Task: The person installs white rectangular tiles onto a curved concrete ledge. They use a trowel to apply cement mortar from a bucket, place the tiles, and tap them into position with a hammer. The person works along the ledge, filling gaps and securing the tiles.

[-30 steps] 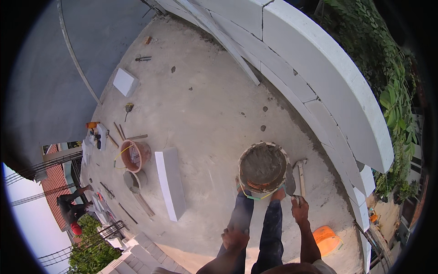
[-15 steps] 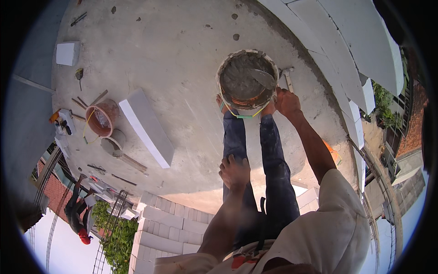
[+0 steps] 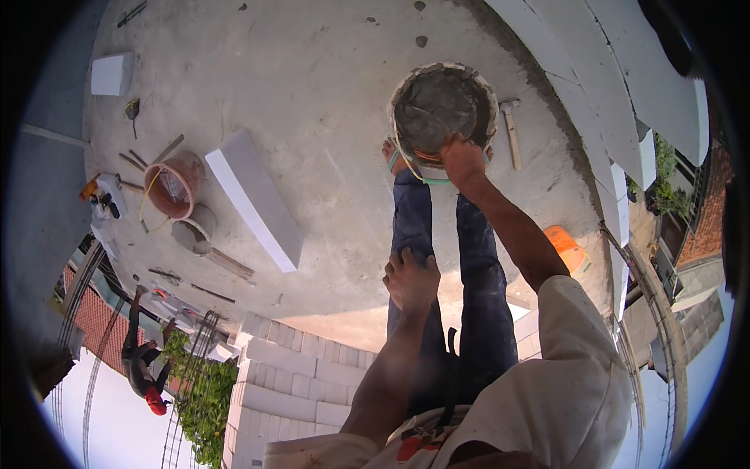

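Observation:
A bucket (image 3: 493, 117) of wet grey mortar (image 3: 437, 94) stands on the floor at my feet, its handle with a green grip hanging toward me. My right hand (image 3: 464, 162) is closed over the bucket's near right side, around the handle of a trowel; the blade is hard to make out against the mortar. My left hand (image 3: 412, 281) rests on my left leg near the knee, fingers apart and holding nothing. Just right of the bucket, a hammer (image 3: 512, 137) with a pale wooden handle lies on the floor.
A long white block (image 3: 254, 199) lies left of me. Beyond it are a reddish bucket (image 3: 176, 187), a smaller grey pail (image 3: 192, 231) and wood strips. An orange container (image 3: 566, 246) sits right. White block walls (image 3: 582, 86) curve along the right. Another person (image 3: 142, 359) is far lower left.
My right hand has moved left, from beside the bucket's right rim to over its near side. The trowel blade, plain before, now barely shows. My left hand stays on the leg.

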### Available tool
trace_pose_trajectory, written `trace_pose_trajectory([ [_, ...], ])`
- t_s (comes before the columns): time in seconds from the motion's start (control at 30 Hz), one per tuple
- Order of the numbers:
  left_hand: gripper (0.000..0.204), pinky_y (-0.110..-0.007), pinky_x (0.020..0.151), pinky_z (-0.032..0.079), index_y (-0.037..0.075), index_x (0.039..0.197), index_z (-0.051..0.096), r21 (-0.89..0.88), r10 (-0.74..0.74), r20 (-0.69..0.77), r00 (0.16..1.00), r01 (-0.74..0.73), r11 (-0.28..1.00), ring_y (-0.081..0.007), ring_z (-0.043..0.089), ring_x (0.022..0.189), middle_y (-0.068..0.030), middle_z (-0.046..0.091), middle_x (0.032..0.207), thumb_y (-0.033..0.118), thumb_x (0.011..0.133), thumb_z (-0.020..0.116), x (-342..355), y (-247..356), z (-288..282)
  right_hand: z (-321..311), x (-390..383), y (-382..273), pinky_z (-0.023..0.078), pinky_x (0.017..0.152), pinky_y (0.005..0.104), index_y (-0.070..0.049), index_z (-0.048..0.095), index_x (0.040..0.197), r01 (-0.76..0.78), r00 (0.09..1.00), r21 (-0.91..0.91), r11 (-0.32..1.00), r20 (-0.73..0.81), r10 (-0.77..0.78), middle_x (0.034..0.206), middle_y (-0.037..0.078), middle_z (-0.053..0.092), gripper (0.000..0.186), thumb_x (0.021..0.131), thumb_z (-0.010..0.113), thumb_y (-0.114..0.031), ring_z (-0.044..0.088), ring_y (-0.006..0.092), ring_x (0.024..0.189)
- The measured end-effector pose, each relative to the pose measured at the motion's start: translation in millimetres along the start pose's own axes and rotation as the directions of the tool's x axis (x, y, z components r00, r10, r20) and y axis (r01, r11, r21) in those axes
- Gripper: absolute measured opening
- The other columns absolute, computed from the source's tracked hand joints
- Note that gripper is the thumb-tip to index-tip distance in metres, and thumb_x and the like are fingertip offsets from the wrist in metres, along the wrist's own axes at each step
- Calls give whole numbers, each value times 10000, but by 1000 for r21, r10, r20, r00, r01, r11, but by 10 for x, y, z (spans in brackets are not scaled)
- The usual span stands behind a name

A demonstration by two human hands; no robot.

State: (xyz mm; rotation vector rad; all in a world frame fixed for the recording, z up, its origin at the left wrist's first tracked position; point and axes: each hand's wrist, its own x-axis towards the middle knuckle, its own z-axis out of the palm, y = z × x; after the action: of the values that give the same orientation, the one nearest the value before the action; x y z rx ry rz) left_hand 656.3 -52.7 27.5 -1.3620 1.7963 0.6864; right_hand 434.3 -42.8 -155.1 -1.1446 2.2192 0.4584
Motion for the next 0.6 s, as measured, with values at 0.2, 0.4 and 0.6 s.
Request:
trace_pose_trajectory([
  [0.2,600,-547,1051,488,46,1330,642,40,95,-43,995,-93,995,-397,602,1274,-181,623,1368,457,905,741,35,-71,-31,3,-110,-340,650,753,398,-31,737,1115,-71,996,160,985,-43,79,1033,153,726,247,915,676,-162,783,286,943],
  [0.4,634,-536,1084,478,47,1361,645,60,82,-4,997,-81,995,-389,586,1320,-174,614,1410,484,912,744,33,-58,-44,62,-206,-491,596,930,501,-11,683,1213,-206,978,615,762,150,143,1124,246,731,335,923,702,-178,728,439,1050],
  [0.6,694,-509,1120,461,91,1446,606,202,47,73,996,-61,978,-344,562,1359,-127,575,1487,565,944,685,14,-16,14,662,-441,-157,575,959,463,-83,696,1305,-5,991,921,390,-49,128,1174,176,764,427,928,786,-262,735,365,1111],
])
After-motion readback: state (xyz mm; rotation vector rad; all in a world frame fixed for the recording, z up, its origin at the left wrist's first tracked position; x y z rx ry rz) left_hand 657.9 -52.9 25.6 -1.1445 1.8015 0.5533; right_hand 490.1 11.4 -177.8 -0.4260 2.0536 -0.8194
